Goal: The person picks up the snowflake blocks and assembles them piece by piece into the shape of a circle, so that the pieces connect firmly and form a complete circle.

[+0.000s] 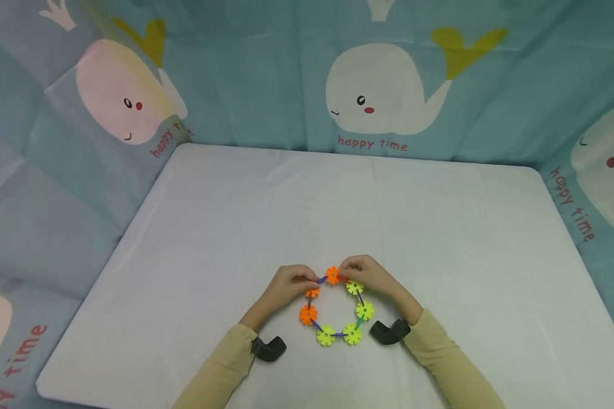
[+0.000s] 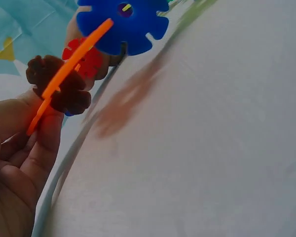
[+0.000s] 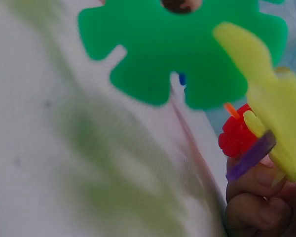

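A ring of notched plastic snowflake discs is held just in front of me. In the head view, orange discs [image 1: 308, 315] form its left and top, and yellow-green discs [image 1: 326, 336] its bottom and right; blue, red and green ones between them show edge-on. My left hand [image 1: 285, 286] pinches the ring's upper left; the left wrist view shows an orange disc [image 2: 71, 66] running between thumb and fingers, near a brown disc [image 2: 64, 89] and a blue disc [image 2: 123, 29]. At the upper right, my right hand [image 1: 372, 277] pinches the ring by a red disc [image 3: 237, 136].
Beneath the ring lies a white tabletop [image 1: 235, 216]. A blue curtain [image 1: 266, 74] with whale prints surrounds it at the back and sides. Dark wrist devices [image 1: 270, 349] sit by both sleeves.
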`<state>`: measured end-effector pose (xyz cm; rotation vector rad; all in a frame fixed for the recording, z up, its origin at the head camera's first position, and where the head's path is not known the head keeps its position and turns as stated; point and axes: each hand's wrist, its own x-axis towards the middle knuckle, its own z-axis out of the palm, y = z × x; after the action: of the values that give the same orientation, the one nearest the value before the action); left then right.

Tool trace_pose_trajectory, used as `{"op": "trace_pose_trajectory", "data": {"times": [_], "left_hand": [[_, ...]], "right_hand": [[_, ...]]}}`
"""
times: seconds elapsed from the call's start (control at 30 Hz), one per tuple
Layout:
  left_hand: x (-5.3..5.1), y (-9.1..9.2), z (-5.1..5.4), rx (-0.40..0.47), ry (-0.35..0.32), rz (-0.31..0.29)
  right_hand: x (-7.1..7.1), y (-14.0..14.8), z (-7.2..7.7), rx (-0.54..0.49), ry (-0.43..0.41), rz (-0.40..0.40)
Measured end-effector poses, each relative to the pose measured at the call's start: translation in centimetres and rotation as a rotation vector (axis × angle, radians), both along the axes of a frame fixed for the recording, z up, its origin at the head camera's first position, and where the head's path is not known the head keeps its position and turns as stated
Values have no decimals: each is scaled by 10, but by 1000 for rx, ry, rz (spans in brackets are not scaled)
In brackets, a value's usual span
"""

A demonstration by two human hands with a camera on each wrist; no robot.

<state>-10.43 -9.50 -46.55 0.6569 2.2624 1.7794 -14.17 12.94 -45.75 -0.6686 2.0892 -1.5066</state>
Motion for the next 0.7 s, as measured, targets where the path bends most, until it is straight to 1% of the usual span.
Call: {"op": "trace_pose_trajectory", "data": {"times": [0.2, 0.27, 0.33, 0.4, 0.53, 0.63, 0.7], "left_hand": [[3, 1, -3, 42, 129, -9], [3, 2, -4, 55, 148, -11], [3, 3, -4, 63, 142, -10], [3, 3, -4, 64, 103, 3], [2, 2, -3, 41, -41, 64], [0, 0, -4, 61, -142, 97], [-2, -1, -4, 86, -184, 102]], "right_hand": [[-1, -4, 0, -25, -15, 55], [-1, -3, 1, -32, -19, 58], [-1, -1, 1, -39, -20, 58], [-1, 0, 1, -41, -16, 54], [-1, 3, 0, -52, -52, 37], [-2, 4, -1, -55, -86, 15], [-2, 5, -1, -55, -96, 2]]}}
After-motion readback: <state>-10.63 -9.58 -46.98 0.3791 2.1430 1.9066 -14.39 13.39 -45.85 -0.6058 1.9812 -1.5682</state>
